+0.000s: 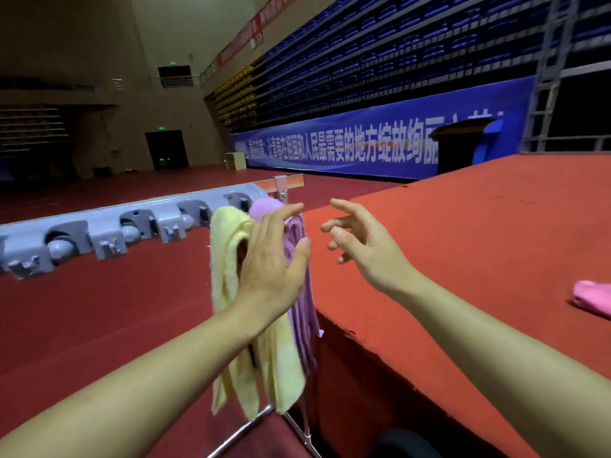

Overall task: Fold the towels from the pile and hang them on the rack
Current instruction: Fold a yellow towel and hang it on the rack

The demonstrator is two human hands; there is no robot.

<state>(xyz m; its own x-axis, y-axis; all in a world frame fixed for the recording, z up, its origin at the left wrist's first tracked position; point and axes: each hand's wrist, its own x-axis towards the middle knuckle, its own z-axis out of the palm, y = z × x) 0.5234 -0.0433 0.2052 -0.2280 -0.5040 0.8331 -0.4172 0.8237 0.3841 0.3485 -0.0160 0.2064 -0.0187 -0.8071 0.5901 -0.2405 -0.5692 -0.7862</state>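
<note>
A grey rack [109, 226] with several clips runs from the left edge to the centre. A folded yellow towel [224, 292] and a folded purple towel [302, 312] hang side by side from its right end. My left hand [274, 259] is in front of both towels, fingers straight and spread, holding nothing. My right hand [360, 239] hovers just right of the purple towel with relaxed, slightly bent fingers, empty. A pink towel [593, 297] lies on the red platform at the right edge.
The raised red platform [463, 242] fills the right side, its edge close beside the rack. The rack's metal legs [264, 421] stand on the dark red floor below the towels. A blue banner [363, 147] and stadium seating lie far behind.
</note>
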